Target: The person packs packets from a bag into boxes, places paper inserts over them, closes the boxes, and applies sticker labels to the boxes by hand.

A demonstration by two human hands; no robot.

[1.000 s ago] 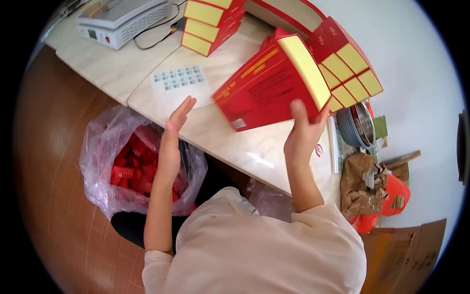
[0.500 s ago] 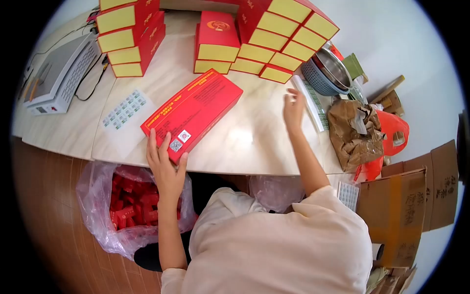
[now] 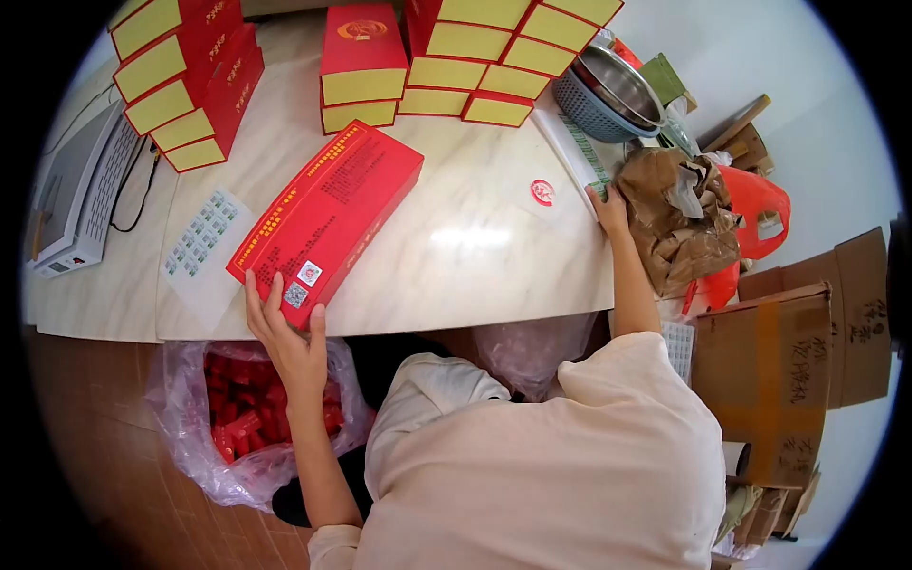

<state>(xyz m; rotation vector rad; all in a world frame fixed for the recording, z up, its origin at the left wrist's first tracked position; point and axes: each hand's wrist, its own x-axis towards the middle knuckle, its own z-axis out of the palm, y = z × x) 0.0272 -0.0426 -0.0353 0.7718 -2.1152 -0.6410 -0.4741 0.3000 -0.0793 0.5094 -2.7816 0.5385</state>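
A long red box (image 3: pixel 332 209) with yellow print and two square codes lies flat on the marble-patterned table (image 3: pixel 465 275). My left hand (image 3: pixel 288 342) rests at the box's near end, fingers spread on its edge. At the right, my right hand (image 3: pixel 610 209) touches the near end of a stack of white and green printed sheets (image 3: pixel 579 152); what its fingertips grip is too small to tell. Left of the box lies a sheet of small green stickers (image 3: pixel 202 242). A round red sticker (image 3: pixel 541 193) on clear backing is between the box and my right hand.
Stacked red boxes with yellow ends (image 3: pixel 180 85) stand back left, more (image 3: pixel 456 71) at the back. A grey-topped device (image 3: pixel 85 190) is far left. A blue basket (image 3: pixel 598 109), brown paper bag (image 3: pixel 674 228) and cartons (image 3: pixel 769 380) are right. Below left, a plastic bag (image 3: pixel 199 446) holds red packets.
The red box was lifted and tilted in my right hand; now it lies on the table with my left hand on it. My right hand has moved right to the sheets.
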